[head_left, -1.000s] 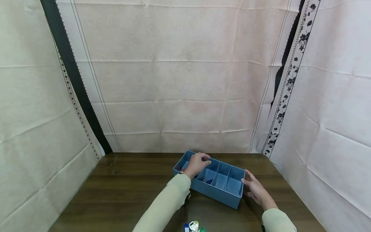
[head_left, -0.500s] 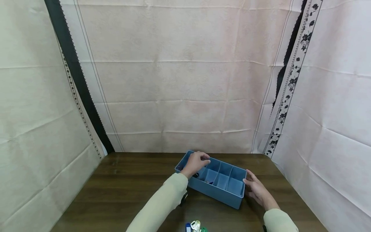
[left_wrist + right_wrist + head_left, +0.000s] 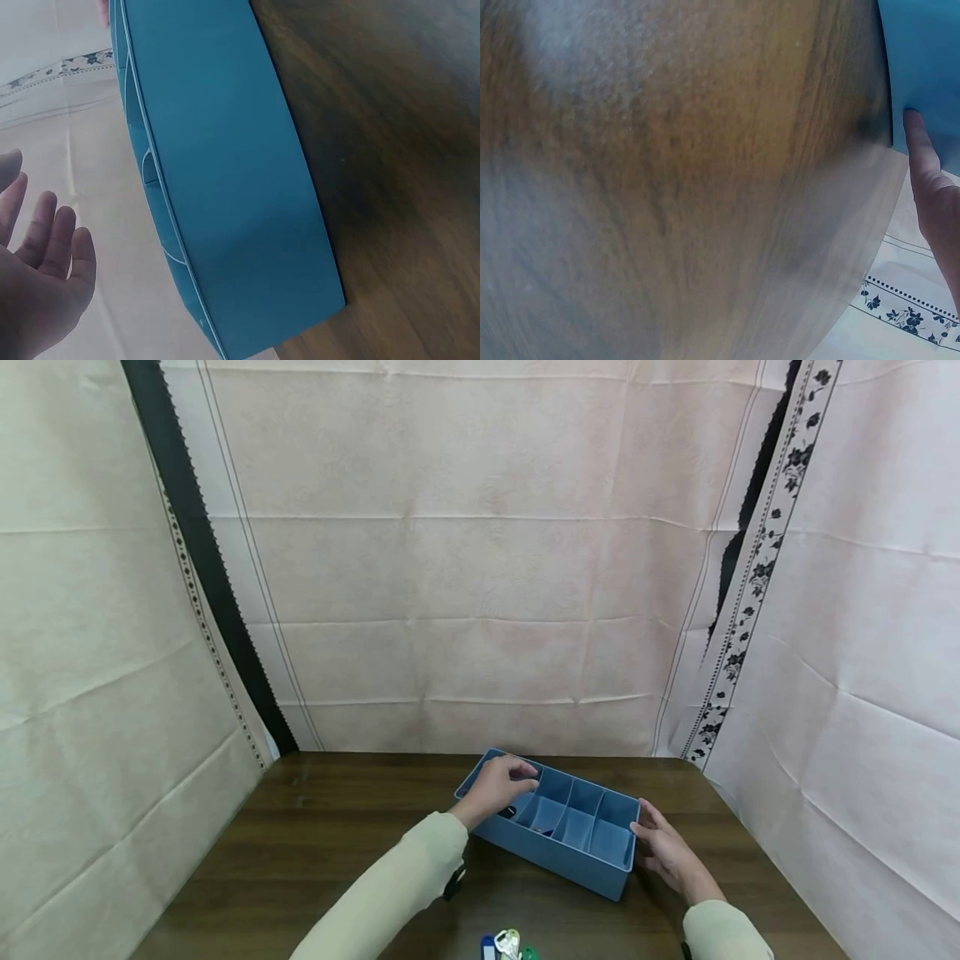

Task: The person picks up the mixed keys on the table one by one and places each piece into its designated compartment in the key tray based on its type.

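A blue divided box (image 3: 551,860) stands at an angle on the table. My left hand (image 3: 495,789) is over its left compartments in the head view, thumb and fingers apart. In the left wrist view, the left hand (image 3: 52,277) has loosely bent fingers beside the box's rim, with nothing visible between them. At the box's right end, my right hand (image 3: 663,852) rests its fingers against the end wall. The right wrist view shows an extended finger (image 3: 922,146) touching that blue wall. A small black item (image 3: 507,812) lies in a compartment near the left wrist.
Small items, among them a blue one (image 3: 488,947), a white one (image 3: 507,942) and a green one (image 3: 529,953), lie at the near edge of view. The brown wooden table (image 3: 322,860) is enclosed by pale cloth curtains (image 3: 465,568) at the back and sides.
My left hand has drawn slightly left, its thumb and fingers a little farther apart, and the black item has come into view. The right hand stays at the box's end.
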`<action>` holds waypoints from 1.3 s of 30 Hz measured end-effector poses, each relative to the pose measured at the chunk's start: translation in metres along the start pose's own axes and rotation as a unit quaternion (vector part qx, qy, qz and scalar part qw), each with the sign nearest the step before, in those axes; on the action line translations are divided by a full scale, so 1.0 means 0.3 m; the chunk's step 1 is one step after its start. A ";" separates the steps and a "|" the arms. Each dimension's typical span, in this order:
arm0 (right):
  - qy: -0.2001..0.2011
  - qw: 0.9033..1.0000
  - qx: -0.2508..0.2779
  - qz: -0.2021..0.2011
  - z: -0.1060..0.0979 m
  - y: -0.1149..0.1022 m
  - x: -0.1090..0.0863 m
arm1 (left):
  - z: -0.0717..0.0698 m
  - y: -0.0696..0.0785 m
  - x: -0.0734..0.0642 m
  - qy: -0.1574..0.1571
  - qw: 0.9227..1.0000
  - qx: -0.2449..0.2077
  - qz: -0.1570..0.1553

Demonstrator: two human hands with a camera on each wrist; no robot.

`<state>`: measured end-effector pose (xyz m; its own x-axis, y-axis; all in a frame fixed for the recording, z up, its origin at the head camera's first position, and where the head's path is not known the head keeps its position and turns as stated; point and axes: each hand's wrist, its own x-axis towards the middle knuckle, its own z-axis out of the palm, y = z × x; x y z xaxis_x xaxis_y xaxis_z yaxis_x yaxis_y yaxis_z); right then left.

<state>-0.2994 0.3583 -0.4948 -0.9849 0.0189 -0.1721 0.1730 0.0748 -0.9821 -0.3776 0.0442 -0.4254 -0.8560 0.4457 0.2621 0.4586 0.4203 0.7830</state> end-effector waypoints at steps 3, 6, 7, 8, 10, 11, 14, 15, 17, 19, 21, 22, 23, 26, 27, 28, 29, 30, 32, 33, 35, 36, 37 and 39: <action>0.000 1.000 0.001 0.001 0.001 -0.002 0.000 | -0.015 -0.002 -0.019 -0.012 1.000 0.014 -0.001; 0.000 1.000 0.003 0.002 0.001 -0.002 0.000 | -0.029 -0.004 -0.044 -0.025 1.000 0.019 0.002; -0.001 1.000 0.003 0.002 0.001 -0.002 0.000 | -0.034 -0.005 -0.053 -0.030 0.999 0.019 0.005; 0.001 1.000 0.004 0.003 0.001 -0.001 0.000 | -0.039 -0.005 -0.063 -0.035 0.999 0.018 0.006; 0.001 1.000 0.006 0.003 0.001 0.000 0.001 | -0.048 -0.006 -0.082 -0.043 0.999 0.015 0.007; -0.002 1.000 0.007 0.002 0.001 -0.001 0.000 | -0.053 -0.007 -0.091 -0.048 0.999 0.011 0.008; 0.000 1.000 0.008 0.002 0.002 0.000 0.001 | -0.063 -0.008 -0.119 -0.061 0.998 0.005 0.006; -0.001 1.000 0.008 0.002 0.002 0.000 0.001 | -0.066 -0.009 -0.128 -0.064 0.998 0.004 0.007; -0.002 1.000 0.008 0.003 0.002 -0.001 0.000 | -0.071 -0.012 -0.146 -0.069 0.998 0.003 0.009; -0.001 1.000 0.007 0.003 0.002 -0.001 0.000 | -0.074 -0.017 -0.164 -0.073 0.997 0.004 0.012; -0.002 1.000 0.006 0.003 0.003 -0.001 0.000 | -0.077 -0.024 -0.183 -0.076 0.997 0.005 0.017; -0.002 1.000 0.005 0.004 0.003 -0.002 -0.002 | -0.079 -0.028 -0.193 -0.079 0.997 0.005 0.017; -0.003 1.000 0.002 0.005 0.002 -0.003 -0.002 | -0.081 -0.032 -0.203 -0.082 0.996 0.003 0.017; -0.001 1.000 -0.008 0.009 0.002 -0.009 -0.006 | -0.088 -0.047 -0.233 -0.092 0.996 -0.007 0.017; 0.000 1.000 -0.015 0.010 0.001 -0.012 -0.008 | -0.091 -0.052 -0.244 -0.097 0.995 -0.011 0.015; 0.000 1.000 -0.021 0.010 0.001 -0.016 -0.010 | -0.094 -0.057 -0.254 -0.101 0.995 -0.017 0.016; 0.001 0.999 -0.030 0.011 0.002 -0.019 -0.011 | -0.097 -0.063 -0.264 -0.105 0.994 -0.021 0.016; 0.001 0.999 -0.039 0.011 0.002 -0.023 -0.013 | -0.101 -0.068 -0.273 -0.107 0.994 -0.025 0.016; 0.001 0.998 -0.058 0.010 0.003 -0.030 -0.015 | -0.107 -0.079 -0.289 -0.113 0.993 -0.025 0.015; 0.002 0.998 -0.066 0.011 0.003 -0.033 -0.015 | -0.109 -0.084 -0.297 -0.118 0.993 -0.027 0.013; 0.004 0.997 -0.080 0.013 0.005 -0.039 -0.016 | -0.112 -0.097 -0.311 -0.124 0.992 -0.019 0.010; 0.004 0.996 -0.084 0.014 0.004 -0.041 -0.014 | -0.114 -0.102 -0.319 -0.128 0.992 -0.017 0.011; 0.005 0.996 -0.088 0.016 0.005 -0.042 -0.012 | -0.114 -0.107 -0.326 -0.131 0.991 -0.013 0.012; 0.008 0.995 -0.094 0.017 0.006 -0.044 -0.008 | -0.115 -0.119 -0.340 -0.139 0.990 -0.008 0.013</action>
<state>-0.2992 0.3555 -0.4816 -0.9785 0.0398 -0.2022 0.2055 0.2587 -0.9438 -0.3150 -0.0434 -0.4606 -0.7435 0.6581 0.1190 0.4741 0.3932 0.7878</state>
